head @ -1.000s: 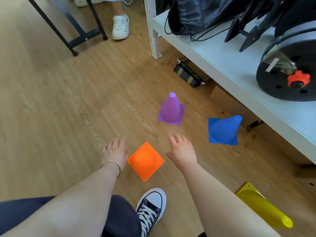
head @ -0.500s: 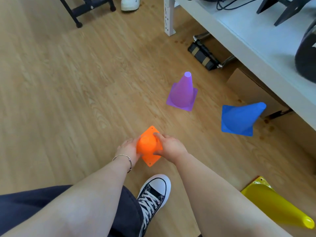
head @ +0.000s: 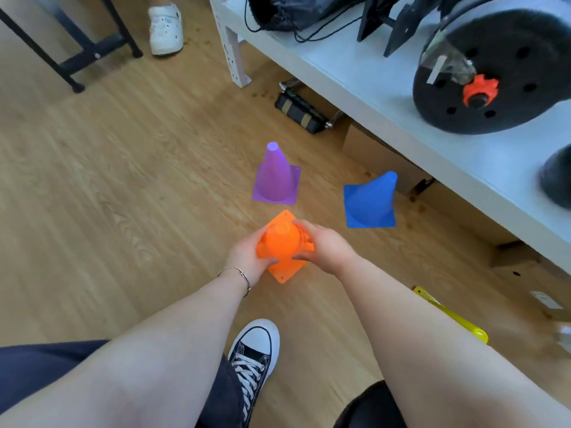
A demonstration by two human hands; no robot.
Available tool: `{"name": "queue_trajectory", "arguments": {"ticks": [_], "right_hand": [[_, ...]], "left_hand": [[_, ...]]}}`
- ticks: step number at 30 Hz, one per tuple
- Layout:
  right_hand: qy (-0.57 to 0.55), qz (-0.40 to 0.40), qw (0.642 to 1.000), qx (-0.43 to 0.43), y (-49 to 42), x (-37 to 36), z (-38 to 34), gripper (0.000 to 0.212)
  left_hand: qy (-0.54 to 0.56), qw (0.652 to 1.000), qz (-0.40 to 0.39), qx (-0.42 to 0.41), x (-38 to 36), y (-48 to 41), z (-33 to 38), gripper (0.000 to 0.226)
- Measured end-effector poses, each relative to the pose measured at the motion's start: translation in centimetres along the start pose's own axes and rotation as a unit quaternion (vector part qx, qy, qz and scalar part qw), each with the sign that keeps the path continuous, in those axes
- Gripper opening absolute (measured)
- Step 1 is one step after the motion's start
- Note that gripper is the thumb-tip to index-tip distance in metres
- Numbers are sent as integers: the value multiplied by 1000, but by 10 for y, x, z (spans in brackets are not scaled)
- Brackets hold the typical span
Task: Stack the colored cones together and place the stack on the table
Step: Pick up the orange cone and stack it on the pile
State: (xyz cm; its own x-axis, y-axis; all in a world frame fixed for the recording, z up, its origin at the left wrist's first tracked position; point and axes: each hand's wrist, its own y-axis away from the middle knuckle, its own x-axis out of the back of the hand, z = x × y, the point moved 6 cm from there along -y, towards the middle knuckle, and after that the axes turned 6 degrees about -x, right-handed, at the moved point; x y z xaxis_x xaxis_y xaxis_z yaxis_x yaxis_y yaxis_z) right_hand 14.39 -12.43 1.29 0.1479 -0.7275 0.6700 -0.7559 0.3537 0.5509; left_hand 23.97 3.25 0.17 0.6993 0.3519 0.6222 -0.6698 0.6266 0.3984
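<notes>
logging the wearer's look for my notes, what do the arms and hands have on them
Both arms are bare, no sleeves and no gloves. The left hand has a thin silver bangle around its wrist. The right hand and its wrist show no jewellery or watch.

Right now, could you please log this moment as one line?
both hands grip orange cone | purple cone, blue cone upright on floor | nothing stacked

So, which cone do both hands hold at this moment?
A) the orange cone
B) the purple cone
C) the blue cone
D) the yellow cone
A: the left hand and the right hand are closed on either side of the orange cone; the others stay untouched.
</notes>
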Motion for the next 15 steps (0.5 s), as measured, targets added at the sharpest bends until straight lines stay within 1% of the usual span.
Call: {"name": "queue_trajectory", "arguments": {"ticks": [4, 9, 15], "right_hand": [[-32, 51, 998, -36, 33, 47, 38, 88], [-65, 114, 989, -70, 79, 84, 74, 86], [-105, 150, 978, -102, 134, 122, 114, 75]], "left_hand": [[6, 998, -26, -54, -20, -6, 61, 79], [11, 993, -52, -109, -42, 0, 122, 76], [-30, 978, -105, -176, -66, 7, 183, 73]]}}
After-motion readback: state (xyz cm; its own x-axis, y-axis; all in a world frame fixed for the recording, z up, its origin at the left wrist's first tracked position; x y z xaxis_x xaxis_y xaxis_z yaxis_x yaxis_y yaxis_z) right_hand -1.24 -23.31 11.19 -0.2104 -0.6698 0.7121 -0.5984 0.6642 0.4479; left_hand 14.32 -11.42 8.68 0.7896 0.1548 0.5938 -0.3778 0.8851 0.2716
